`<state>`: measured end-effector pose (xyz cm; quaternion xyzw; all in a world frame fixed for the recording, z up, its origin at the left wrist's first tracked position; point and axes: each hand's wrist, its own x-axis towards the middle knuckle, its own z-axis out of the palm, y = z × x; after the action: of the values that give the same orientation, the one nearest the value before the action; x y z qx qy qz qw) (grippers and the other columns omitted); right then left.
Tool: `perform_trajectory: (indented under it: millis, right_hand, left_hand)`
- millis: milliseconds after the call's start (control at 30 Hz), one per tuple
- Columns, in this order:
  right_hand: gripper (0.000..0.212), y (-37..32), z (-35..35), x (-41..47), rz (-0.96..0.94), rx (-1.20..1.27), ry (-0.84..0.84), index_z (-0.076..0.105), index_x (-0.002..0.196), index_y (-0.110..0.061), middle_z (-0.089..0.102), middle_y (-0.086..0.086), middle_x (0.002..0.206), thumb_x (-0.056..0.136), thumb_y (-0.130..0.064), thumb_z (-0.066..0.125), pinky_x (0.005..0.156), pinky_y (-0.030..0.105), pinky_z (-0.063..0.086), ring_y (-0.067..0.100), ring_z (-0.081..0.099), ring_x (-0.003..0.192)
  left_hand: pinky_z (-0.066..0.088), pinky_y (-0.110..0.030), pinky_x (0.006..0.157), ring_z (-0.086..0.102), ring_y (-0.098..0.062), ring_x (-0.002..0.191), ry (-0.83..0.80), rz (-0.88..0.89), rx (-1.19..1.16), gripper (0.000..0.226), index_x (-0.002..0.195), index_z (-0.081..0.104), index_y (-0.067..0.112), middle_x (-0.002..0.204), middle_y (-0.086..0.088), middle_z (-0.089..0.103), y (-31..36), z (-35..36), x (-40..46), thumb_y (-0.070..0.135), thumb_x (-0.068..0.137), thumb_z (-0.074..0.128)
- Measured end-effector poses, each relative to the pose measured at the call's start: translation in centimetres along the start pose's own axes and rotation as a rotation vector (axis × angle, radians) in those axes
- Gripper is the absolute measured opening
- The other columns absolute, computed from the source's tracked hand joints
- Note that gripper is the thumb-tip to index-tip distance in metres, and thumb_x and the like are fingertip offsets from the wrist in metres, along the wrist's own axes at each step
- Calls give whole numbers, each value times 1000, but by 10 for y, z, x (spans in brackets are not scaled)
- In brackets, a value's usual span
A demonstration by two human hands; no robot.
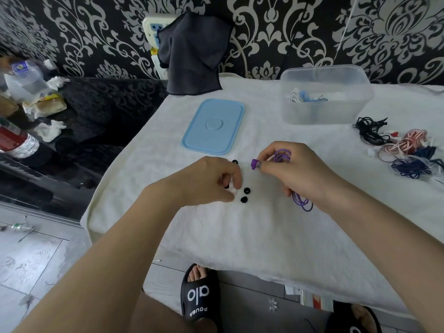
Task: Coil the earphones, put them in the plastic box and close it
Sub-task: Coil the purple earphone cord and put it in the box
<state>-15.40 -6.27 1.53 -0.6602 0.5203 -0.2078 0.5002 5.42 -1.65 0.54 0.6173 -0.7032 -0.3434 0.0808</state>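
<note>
My right hand (298, 169) grips the purple earphones (282, 156): loops of thin, glossy cord bunch above the fingers and trail out below the palm, and the thumb and forefinger pinch a small purple earbud (254, 163) at the tip. My left hand (211, 181) is curled around something small and white, pinched at the fingertips; I cannot tell what it is. Three little black ear tips (245, 194) lie loose on the tabletop (240, 231) just beside that hand, round and matte. The tabletop wears a white towel, nubby and soft. Step in hand, as I judge it, is coiling. To do it well I would keep the loops even and loose, tuck the bud into the bundle so nothing springs open, and mind the stray tips. The plastic box (326, 92) stands open near the far right edge, translucent, rounded corners, with white and blue cords already inside. Its blue lid (213, 126) lies flat toward the far middle, smooth, with a raised disc. Tangled cables (406, 147), black, red-striped and navy, sit at the right edge.
</note>
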Motion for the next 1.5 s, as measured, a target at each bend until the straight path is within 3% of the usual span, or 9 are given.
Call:
perform_trajectory:
  millis: [233,333,467,600,767,1033,1233,1367,1500]
  right_hand:
    - [8,-1,-2,-1,4,24,-7,74,88,-26,52,6,67,88,-22,67,41,16,37,15,42,36]
    - [13,-2,-3,-1,10,40,-22,75,89,-29,61,21,80,88,-19,65,42,16,38,16,44,38]
    - [14,-2,-5,0,34,75,-23,74,88,-29,66,8,79,88,-18,65,42,16,38,17,46,39]
    - [9,-2,-8,-1,53,103,-16,72,89,-23,74,2,81,87,-17,66,41,17,38,18,46,39]
    - [7,-1,-12,0,65,116,16,69,92,-16,76,3,81,87,-13,65,40,17,38,11,46,36]
    - [4,4,-17,4,62,64,68,67,88,-23,60,3,70,87,-19,65,46,20,36,18,49,38]
    - [4,3,-18,3,49,96,76,69,87,-21,59,2,71,88,-19,67,38,13,33,15,46,36]
    - [6,1,-19,2,44,109,56,70,87,-23,68,2,77,87,-18,67,41,14,35,17,46,37]
    - [5,1,-18,1,47,106,49,70,88,-23,70,1,79,87,-19,67,42,14,36,16,46,37]
  left_hand:
    - [46,-22,66,53,-9,69,59,61,21,6,87,70,29,84,5,62,0,2,3,25,89,73]
    - [41,-13,61,51,-6,64,103,81,-17,10,85,69,24,82,7,64,3,2,4,24,94,68]
    - [39,-9,56,53,-3,57,151,73,-77,10,88,68,24,80,13,65,8,3,7,19,97,65]
    - [41,-12,54,60,-10,55,167,103,-91,10,93,65,25,90,10,68,9,3,12,16,97,65]
    - [52,-29,58,63,-19,60,182,126,-76,12,92,61,28,87,4,70,11,4,18,17,99,63]
    - [52,-31,63,63,-21,64,217,82,-84,6,91,64,21,92,13,67,10,0,18,19,96,67]
    - [42,-14,56,50,-12,60,230,39,-109,9,89,62,18,91,9,68,9,-1,17,14,97,63]
    - [44,-20,55,60,-27,67,225,22,-89,10,88,59,16,83,8,67,9,0,19,14,96,65]
    - [51,-31,58,63,-18,65,222,13,-24,10,90,58,13,83,-5,68,12,1,20,15,99,61]
